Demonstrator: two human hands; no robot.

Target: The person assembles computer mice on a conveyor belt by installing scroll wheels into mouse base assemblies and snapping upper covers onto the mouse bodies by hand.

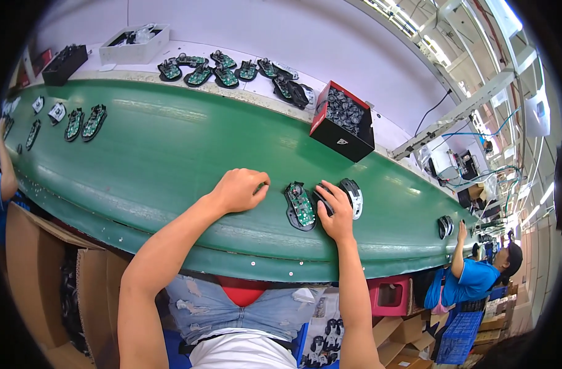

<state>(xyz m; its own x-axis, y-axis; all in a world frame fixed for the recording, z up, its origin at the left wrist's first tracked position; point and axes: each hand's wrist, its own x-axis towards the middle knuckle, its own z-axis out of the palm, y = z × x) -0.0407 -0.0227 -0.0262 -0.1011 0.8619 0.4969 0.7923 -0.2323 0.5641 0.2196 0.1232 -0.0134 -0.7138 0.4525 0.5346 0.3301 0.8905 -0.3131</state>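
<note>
The belt (170, 141) is plain green; the circuit board (303, 208) is black-edged, its brighter green flecked with white; the mouse shell (319, 198) beside it is black; the two-tone shell (355, 198) is black and whitish. The box (357, 148) is black with a red side; the small parts (342, 112) are dark grey; the wall (231, 24) is pale lilac; the jeans (201, 313) are faded blue with white ripped patches; the shirt (244, 355) is white; a co-worker's top (474, 286) is bright blue; the stool (405, 295) is pinkish red.

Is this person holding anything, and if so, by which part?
The right hand lies over a dark mouse part from above; whether it grips or merely touches it cannot be told. The left hand is curled, with nothing visible in it.
</note>
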